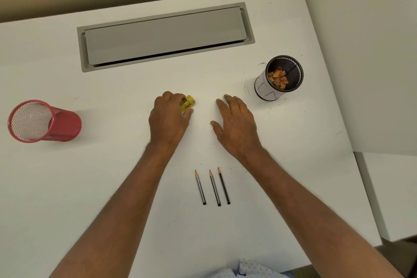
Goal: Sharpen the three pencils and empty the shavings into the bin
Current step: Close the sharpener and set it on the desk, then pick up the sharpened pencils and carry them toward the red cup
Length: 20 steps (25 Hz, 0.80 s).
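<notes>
Three dark pencils (213, 187) lie side by side near the table's front, their pointed tips facing away from me. My left hand (169, 117) rests at mid-table with its fingers closed around a small yellow sharpener (188, 102). My right hand (234, 124) lies flat on the table just to the right, fingers apart, holding nothing. A black mesh bin (281, 78) with a white paper wrap stands upright at the right and holds orange wood shavings (278, 79).
A red mesh cup (42, 121) stands at the far left. A grey cable hatch (164, 36) is set into the white table (90, 176) at the back. The table's right edge runs close past the bin. Small dark specks dot the surface near the pencils.
</notes>
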### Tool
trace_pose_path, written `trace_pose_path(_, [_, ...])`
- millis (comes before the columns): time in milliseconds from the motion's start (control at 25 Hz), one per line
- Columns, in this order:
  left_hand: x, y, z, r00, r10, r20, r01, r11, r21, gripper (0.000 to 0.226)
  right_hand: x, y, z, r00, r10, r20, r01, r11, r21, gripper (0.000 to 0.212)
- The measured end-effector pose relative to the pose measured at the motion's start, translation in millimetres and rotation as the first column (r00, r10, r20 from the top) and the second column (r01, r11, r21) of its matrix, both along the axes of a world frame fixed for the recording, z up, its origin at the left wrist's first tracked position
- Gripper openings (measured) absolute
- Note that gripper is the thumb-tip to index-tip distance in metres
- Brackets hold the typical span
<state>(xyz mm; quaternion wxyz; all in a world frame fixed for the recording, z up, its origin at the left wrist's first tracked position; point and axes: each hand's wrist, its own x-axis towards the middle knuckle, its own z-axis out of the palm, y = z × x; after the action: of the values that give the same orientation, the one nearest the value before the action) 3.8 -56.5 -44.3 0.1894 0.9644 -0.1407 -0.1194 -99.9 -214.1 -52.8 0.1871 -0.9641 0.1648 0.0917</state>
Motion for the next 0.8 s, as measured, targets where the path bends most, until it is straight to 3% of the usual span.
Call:
trace_pose_path(200, [-9, 7, 11, 1.000, 0.025, 0.000, -0.025, 0.999, 0.045, 0.057, -7, -1, 9, 1.000, -0.016, -0.008, 0.017, 0.994, 0.110, 0.070])
trace_pose_path(360, [-48, 25, 28, 0.992, 0.107, 0.060, -0.106, 0.994, -0.026, 0.049, -41, 3, 21, 0.990, -0.097, 0.099, 0.070, 0.966, 0.248, 0.063])
trace_pose_path(600, [-152, 46, 28, 0.991, 0.120, -0.053, -0.123, 0.990, -0.067, 0.029, -120, 28, 24, 0.984, -0.174, 0.030, 0.162, 0.958, 0.236, 0.017])
trace_pose_path(800, [-186, 51, 21, 0.966, 0.191, -0.176, -0.185, 0.981, 0.049, 0.031, -152, 53, 22, 0.991, -0.108, -0.085, 0.118, 0.985, 0.125, 0.025])
